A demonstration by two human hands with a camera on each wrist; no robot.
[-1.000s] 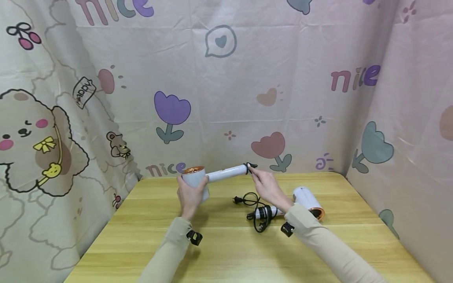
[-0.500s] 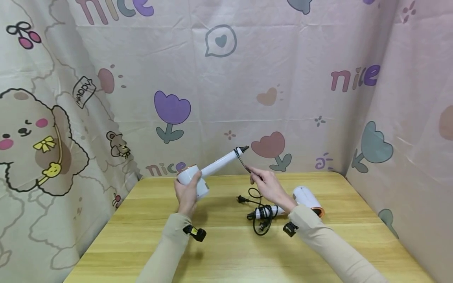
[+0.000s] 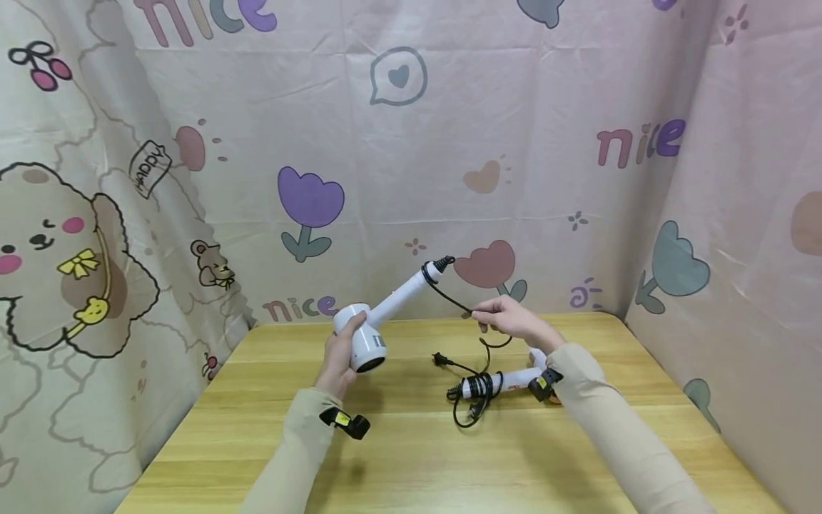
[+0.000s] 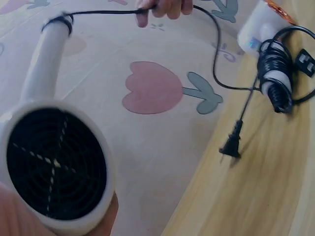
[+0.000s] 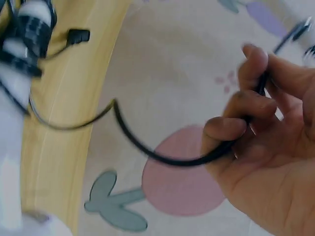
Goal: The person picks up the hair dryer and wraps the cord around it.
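My left hand (image 3: 337,360) grips a white hair dryer (image 3: 367,344) round its barrel, above the table. Its handle slants up to the right, and the dark round grille (image 4: 56,164) faces the left wrist camera. A black cord (image 3: 452,300) loops round the handle's end and stretches to my right hand (image 3: 519,319). In the right wrist view, curled fingers (image 5: 236,115) hold that cord, and its slack part hangs in a bend. The cord runs down toward the table, where a two-pin plug (image 4: 231,145) lies.
A second white hair dryer (image 3: 514,380) lies on the wooden table (image 3: 411,457), its black cord (image 3: 478,387) wound round the handle. My right forearm partly covers it in the head view. A printed curtain (image 3: 411,157) hangs behind the table and at both sides.
The hair dryer's handle has tilted up and its barrel has turned to bring the grille end downward. My right hand has moved right, drawing a longer stretch of cord off the handle.
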